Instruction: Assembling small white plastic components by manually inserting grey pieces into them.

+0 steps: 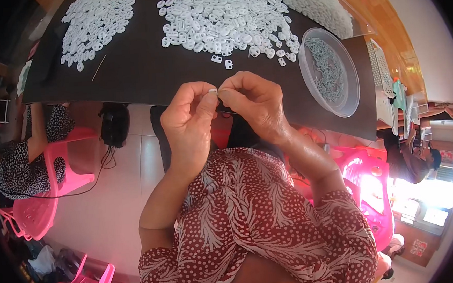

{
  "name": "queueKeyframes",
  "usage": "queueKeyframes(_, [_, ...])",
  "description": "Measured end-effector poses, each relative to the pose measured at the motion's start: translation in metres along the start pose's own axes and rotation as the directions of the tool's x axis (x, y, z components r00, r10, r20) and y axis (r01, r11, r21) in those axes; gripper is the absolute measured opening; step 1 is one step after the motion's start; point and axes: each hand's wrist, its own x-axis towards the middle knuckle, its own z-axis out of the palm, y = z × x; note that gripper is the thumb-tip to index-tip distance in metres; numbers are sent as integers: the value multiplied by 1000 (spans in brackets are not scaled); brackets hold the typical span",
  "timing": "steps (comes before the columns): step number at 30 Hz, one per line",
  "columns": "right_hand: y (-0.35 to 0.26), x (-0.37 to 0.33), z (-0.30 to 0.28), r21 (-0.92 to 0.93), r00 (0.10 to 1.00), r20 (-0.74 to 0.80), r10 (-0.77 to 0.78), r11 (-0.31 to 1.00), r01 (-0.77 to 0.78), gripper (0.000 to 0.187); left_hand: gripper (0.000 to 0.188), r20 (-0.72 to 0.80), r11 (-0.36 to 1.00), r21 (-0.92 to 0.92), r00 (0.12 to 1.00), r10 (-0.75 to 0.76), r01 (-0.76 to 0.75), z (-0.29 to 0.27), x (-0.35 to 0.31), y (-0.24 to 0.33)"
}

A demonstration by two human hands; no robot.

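Both hands meet fingertip to fingertip at the near edge of the dark table [145, 79]. Between thumb and forefinger, my left hand [191, 110] pinches a small white plastic piece [213, 91]. My right hand [255, 101] is closed in a pinch against that piece; whatever its fingertips hold is hidden. Just beyond the hands lies a large heap of white oval plastic pieces [219, 20] with holes in them, a few strays lying at its near side. To the right stands a round clear plastic tub [349, 95] with thin grey-green pieces [327, 68] inside.
A second heap of white pieces [97, 25] lies at the far left, near a thin stick [98, 68]. At the far right is a bag of white pieces [319, 8]. Pink chairs [43, 204] stand on the floor, and another person [20, 164] sits at the left.
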Motion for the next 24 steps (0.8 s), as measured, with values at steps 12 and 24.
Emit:
queueKeyframes(12, [1, 6, 6, 46, 994, 29, -108, 993, 106, 13, 8, -95, 998, -40, 994, 49, -53, 0, 3, -7])
queueKeyframes(24, [-2, 4, 7, -73, 998, -8, -58, 996, 57, 10, 8, -105, 994, -106, 994, 21, -33, 2, 1, -6])
